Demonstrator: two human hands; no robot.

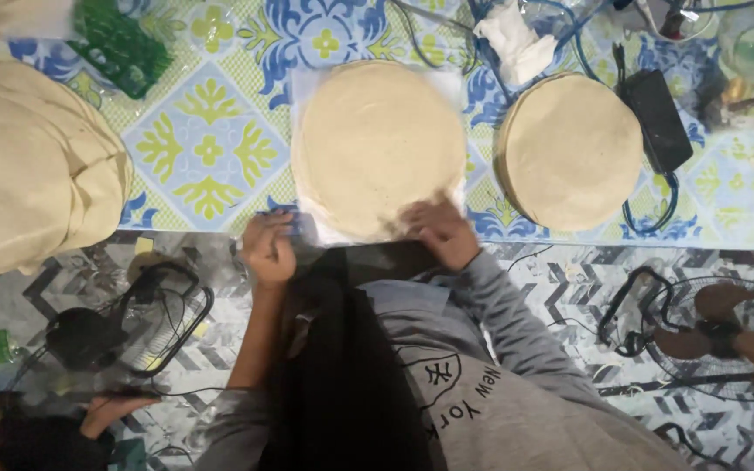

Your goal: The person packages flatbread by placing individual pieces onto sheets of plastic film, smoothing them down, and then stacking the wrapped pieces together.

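A thin round flatbread (377, 139) lies on a white sheet (307, 87) on the patterned tablecloth (207, 148). My right hand (440, 231) is at the flatbread's near edge, fingers curled onto it. My left hand (268, 249) is closed at the table's edge, by the near left corner of the sheet, and seems to pinch it. The picture is blurred around both hands. A grey long-sleeved shirt and dark hair fill the lower middle.
A stack of round flatbreads (569, 148) sits to the right, beside a black power adapter (656, 118) with cables. A big pale heap (28, 166) fills the left. Small fans (717, 336) (124, 327) stand on the floor. Another person's hand (111, 410) shows at bottom left.
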